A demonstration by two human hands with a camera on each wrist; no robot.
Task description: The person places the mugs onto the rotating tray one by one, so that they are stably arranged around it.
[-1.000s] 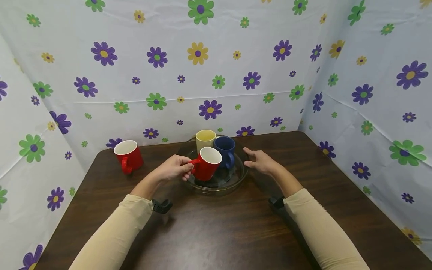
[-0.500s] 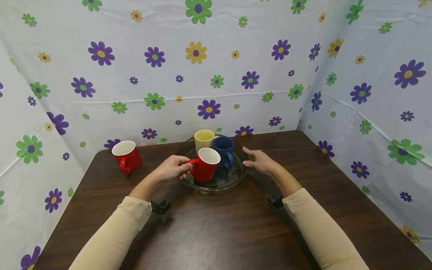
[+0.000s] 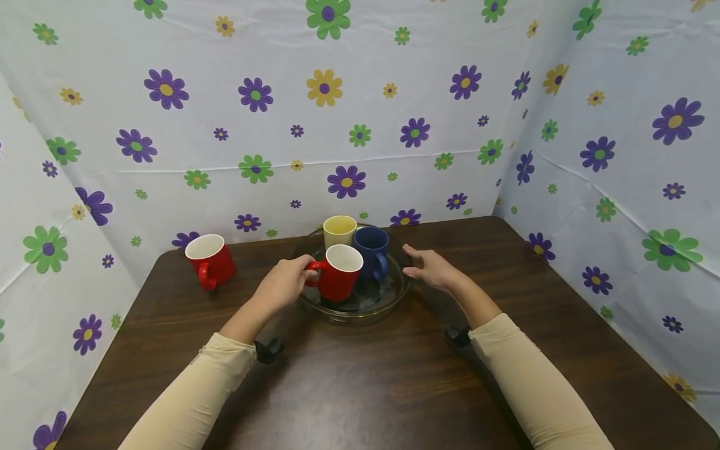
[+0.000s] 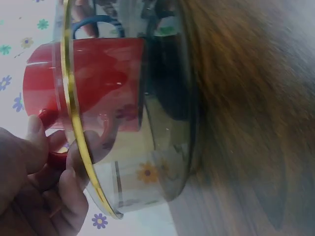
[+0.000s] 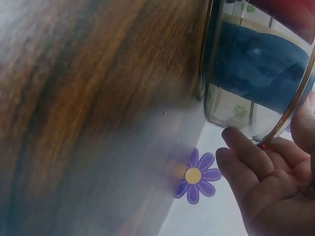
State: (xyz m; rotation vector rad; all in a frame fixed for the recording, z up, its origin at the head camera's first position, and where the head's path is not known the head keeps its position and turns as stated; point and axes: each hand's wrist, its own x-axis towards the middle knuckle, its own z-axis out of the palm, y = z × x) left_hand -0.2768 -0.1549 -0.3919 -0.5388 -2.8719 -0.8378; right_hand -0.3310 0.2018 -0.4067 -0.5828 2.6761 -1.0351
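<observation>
In the head view, a red mug with a white inside stands in a clear glass dish, its handle turned left. My left hand holds that handle; in the left wrist view the thumb and fingers are around it, outside the gold-looking rim. A blue mug and a yellow mug share the dish, behind the red one. My right hand is at the dish's right side, thumb and fingers spread. Its fingertips are at the glass wall; whether all touch cannot be seen.
Another red mug stands on the dark wood table at the back left, its handle facing me. Flower-print cloth hangs behind the table and along both sides.
My left hand has rolled over the mug's handle, so its back faces up and the thumb is hidden from the head view. The red mug has barely moved; the right hand stays put.
</observation>
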